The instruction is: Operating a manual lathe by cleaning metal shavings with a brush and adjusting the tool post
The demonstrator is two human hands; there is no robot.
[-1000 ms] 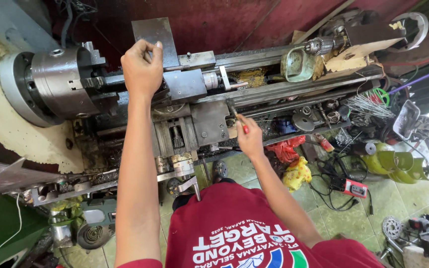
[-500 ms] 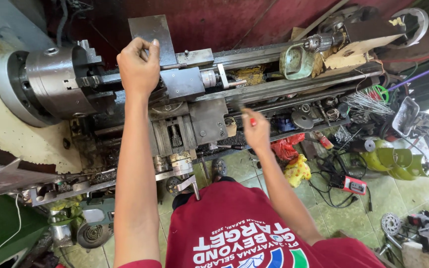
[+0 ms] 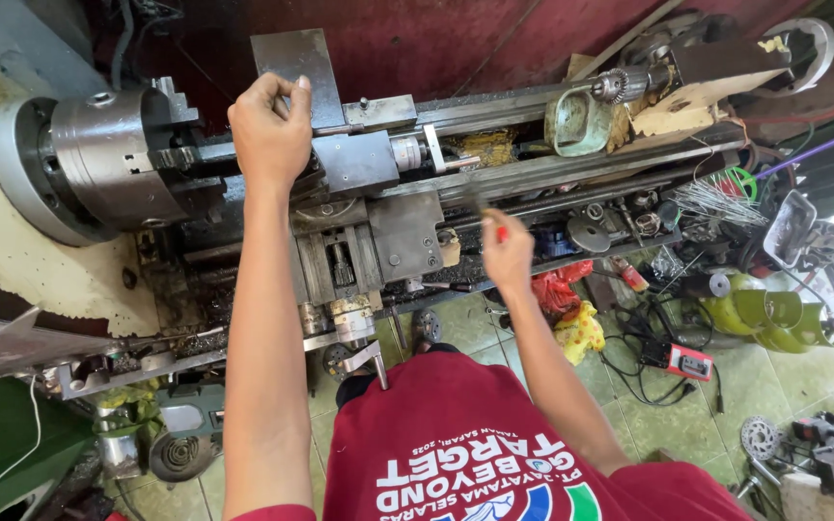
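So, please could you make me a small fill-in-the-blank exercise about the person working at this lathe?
1. The left hand is closed around a part on top of the ____.
2. The round metal chuck sits to the ____ of the left hand in the picture.
3. The right hand holds a small tool with a ____ handle.
4. The person wears a ____ shirt with white lettering.

Missing words: lathe; left; red; red
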